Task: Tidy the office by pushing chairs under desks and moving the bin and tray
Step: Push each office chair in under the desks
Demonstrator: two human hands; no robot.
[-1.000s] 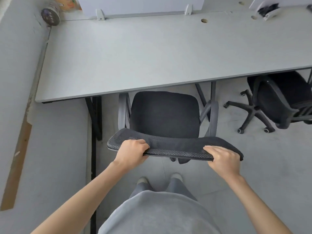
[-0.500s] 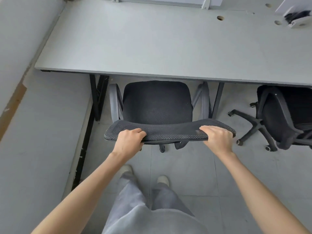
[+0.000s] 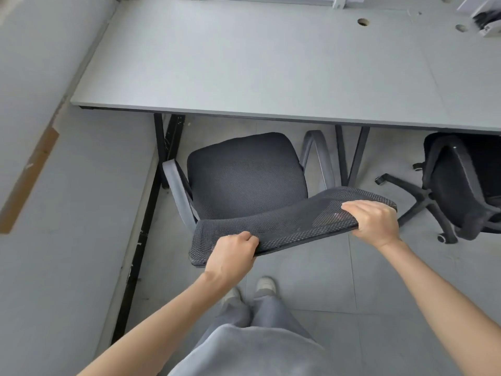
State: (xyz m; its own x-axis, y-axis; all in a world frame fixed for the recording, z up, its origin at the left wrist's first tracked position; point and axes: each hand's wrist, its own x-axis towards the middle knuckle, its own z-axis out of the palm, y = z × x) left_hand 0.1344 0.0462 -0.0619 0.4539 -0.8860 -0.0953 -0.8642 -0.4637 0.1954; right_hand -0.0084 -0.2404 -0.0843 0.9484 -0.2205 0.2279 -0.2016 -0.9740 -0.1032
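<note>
A second office chair (image 3: 466, 183) sits under the desk (image 3: 271, 63) to my right. My left hand (image 3: 230, 257) and right hand (image 3: 375, 222) both grip the mesh backrest of the chair (image 3: 248, 176), its seat just short of the desk edge.

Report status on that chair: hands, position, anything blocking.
Left hand and right hand both grip the chair backrest top. Seat fully out from the desk, chair angled. Black desk leg close by its left armrest.

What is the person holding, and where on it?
An office chair, by the top edge of its backrest: left hand near one end, right hand near the other.
</note>
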